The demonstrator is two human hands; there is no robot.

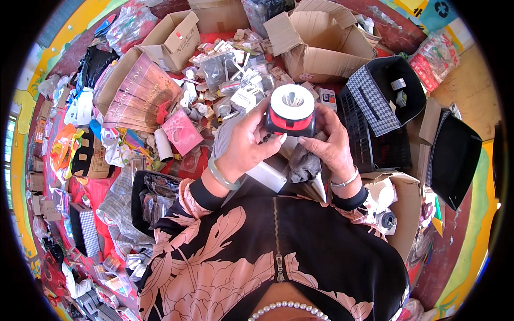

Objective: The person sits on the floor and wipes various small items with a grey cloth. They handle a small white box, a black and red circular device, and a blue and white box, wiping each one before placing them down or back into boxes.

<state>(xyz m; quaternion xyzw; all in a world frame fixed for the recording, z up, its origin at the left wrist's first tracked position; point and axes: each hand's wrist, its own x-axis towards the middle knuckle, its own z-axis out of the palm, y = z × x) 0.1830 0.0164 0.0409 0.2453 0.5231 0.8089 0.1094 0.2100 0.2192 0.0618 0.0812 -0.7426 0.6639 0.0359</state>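
Observation:
Held up in front of my chest is a round lamp-like device [277, 99], with a white ring around a shiny centre, a red band and a black body. My left hand [247, 140] grips its left side, thumb toward the front. On the opposite side, my right hand [333, 143] holds it with fingers curled behind and the thumb at the lower edge. A crumpled dark grey cloth [305, 165] lies just below, beside my right thumb; whether that hand also holds it I cannot tell. Beneath the hands shows an open cardboard box flap [266, 175].
Small boxes, bulbs and packets form a pile [235, 75] beyond my hands. Open cardboard boxes [326, 59] stand at the back. To the right are a checked fabric bin [377, 101], a black crate [369, 142] and a carton [404, 208]. A black bin [140, 200] sits at left.

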